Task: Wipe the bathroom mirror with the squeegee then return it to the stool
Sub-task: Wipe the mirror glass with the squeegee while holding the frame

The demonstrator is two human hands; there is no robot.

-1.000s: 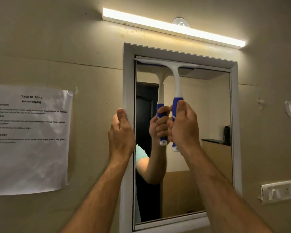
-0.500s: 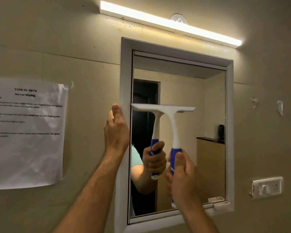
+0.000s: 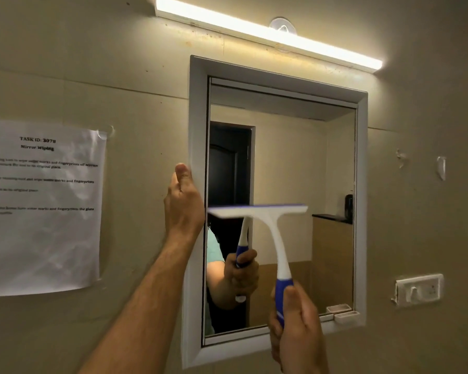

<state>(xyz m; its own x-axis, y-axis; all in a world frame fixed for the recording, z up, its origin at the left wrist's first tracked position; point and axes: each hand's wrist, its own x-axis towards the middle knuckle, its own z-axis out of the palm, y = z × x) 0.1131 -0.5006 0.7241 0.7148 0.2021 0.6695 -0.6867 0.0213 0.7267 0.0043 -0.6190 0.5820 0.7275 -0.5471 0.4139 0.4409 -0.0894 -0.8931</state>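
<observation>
My right grip (image 3: 295, 330) wrapped tight round squeegee (image 3: 265, 222) blue handle, blade flat against mirror (image 3: 295, 157) at mid-height. My left grip (image 3: 183, 203) curled on frame (image 3: 197, 125) left edge.

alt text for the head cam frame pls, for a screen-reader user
A right hand holds a blue-handled white squeegee with its blade across the left half of a white-framed wall mirror, roughly midway up the glass, while the left hand grips the frame's left edge. A printed sheet hangs on the wall to the left; a lit strip light runs above.
</observation>
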